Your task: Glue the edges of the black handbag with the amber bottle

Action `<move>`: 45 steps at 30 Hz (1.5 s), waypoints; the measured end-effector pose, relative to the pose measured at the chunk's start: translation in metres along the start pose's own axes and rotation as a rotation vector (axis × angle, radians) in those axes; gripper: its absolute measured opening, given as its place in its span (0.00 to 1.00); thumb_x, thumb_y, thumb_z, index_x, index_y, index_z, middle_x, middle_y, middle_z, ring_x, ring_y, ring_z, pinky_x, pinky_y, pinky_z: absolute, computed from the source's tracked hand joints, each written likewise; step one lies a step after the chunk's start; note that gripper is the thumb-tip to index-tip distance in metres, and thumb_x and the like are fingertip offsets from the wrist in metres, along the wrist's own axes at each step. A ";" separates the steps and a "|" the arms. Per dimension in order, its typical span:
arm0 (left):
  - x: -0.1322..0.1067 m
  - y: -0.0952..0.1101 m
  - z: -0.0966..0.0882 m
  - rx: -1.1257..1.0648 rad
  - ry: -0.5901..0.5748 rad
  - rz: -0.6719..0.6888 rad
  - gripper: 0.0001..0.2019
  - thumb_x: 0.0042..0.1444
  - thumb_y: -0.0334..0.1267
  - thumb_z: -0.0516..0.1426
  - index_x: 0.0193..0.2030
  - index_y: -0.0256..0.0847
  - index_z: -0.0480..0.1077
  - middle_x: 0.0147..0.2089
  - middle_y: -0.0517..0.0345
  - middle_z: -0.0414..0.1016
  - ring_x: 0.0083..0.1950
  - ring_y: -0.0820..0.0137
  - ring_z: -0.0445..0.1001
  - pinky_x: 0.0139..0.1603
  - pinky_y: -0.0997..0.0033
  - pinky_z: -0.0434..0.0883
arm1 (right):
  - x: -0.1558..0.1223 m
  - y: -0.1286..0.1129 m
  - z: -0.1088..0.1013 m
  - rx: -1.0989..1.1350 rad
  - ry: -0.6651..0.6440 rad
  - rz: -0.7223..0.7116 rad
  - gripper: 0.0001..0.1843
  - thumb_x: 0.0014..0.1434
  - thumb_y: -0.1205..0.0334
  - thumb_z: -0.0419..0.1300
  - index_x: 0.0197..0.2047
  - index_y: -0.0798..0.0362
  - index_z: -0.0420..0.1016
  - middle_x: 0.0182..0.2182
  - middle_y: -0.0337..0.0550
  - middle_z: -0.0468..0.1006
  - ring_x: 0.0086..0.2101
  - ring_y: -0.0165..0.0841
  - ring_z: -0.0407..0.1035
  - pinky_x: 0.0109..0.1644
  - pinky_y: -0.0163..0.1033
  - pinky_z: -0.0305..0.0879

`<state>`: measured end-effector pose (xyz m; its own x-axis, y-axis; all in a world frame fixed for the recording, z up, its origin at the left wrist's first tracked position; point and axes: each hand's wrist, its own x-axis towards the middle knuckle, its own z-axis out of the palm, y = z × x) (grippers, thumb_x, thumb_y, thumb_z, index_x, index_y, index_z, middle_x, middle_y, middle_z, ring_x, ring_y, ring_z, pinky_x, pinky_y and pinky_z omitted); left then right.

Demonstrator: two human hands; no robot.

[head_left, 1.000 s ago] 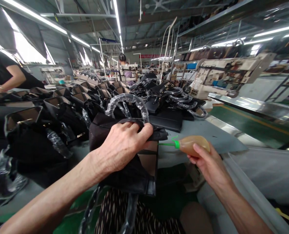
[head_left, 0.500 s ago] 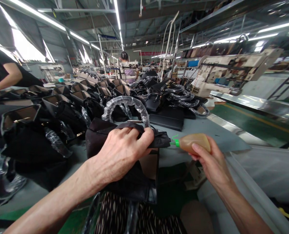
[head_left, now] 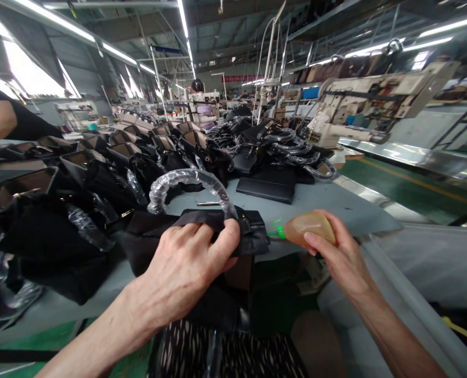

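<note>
Since the frame half a second ago, the left hand (head_left: pixel 189 257) and the black handbag (head_left: pixel 252 236) have been shifting lower and nearer the wearer, so that the grey worktable (head_left: pixel 347 207) is now showing through the handle loop. The left hand is clamping on the handbag, its fingers curling over the folded black fabric and its thumb pressing beside the base of the carry handle (head_left: pixel 174 181). The right hand (head_left: pixel 341 252) is closing around a squeeze bottle (head_left: pixel 310 228) of amber tone, which is lying nearly level and pointing toward the left hand. The green cap (head_left: pixel 281 231) is facing the handbag, and the nozzle is ending at the fabric's right edge; whether the tip is touching the fabric cannot be told. The handbag is lying across the table's near edge, above the wearer's patterned garment (head_left: pixel 257 352), and its plastic-wrapped handle is arching upward. Beyond it, a flat black leather-like piece (head_left: pixel 267 185) is lying on the worktable. To the left, open-topped black handbags (head_left: pixel 75 173) are standing in crowded rows; farther back, a heap of black bags (head_left: pixel 284 147) is showing more wrapped handles. An industrial sewing machine (head_left: pixel 379 100) is standing at right, and a co-worker's arm (head_left: pixel 0 118) is reaching down at far left.
</note>
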<state>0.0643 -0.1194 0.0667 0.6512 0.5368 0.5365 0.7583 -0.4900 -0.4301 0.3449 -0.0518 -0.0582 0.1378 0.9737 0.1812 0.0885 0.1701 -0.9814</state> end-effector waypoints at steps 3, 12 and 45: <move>-0.002 0.002 -0.002 -0.004 -0.002 -0.004 0.13 0.67 0.38 0.43 0.48 0.33 0.62 0.21 0.65 0.61 0.20 0.70 0.65 0.19 0.71 0.60 | -0.002 -0.004 0.001 -0.012 0.004 0.002 0.32 0.49 0.48 0.70 0.54 0.46 0.66 0.35 0.37 0.73 0.26 0.31 0.64 0.28 0.35 0.63; -0.011 0.005 -0.002 -0.033 0.012 -0.048 0.12 0.67 0.37 0.43 0.50 0.35 0.61 0.23 0.64 0.63 0.21 0.71 0.64 0.22 0.71 0.60 | -0.004 -0.010 0.003 -0.019 -0.023 0.011 0.32 0.49 0.48 0.70 0.54 0.47 0.65 0.32 0.37 0.72 0.24 0.31 0.64 0.26 0.36 0.64; 0.010 -0.008 -0.007 -0.094 -0.054 0.033 0.10 0.66 0.36 0.45 0.45 0.36 0.65 0.21 0.63 0.63 0.21 0.72 0.64 0.22 0.74 0.60 | -0.015 -0.016 0.005 0.199 0.018 0.186 0.32 0.45 0.45 0.70 0.49 0.51 0.67 0.38 0.47 0.75 0.33 0.40 0.71 0.23 0.34 0.62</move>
<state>0.0643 -0.1145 0.0804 0.6788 0.5542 0.4819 0.7314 -0.5689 -0.3760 0.3367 -0.0684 -0.0460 0.1514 0.9885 -0.0040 -0.1357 0.0167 -0.9906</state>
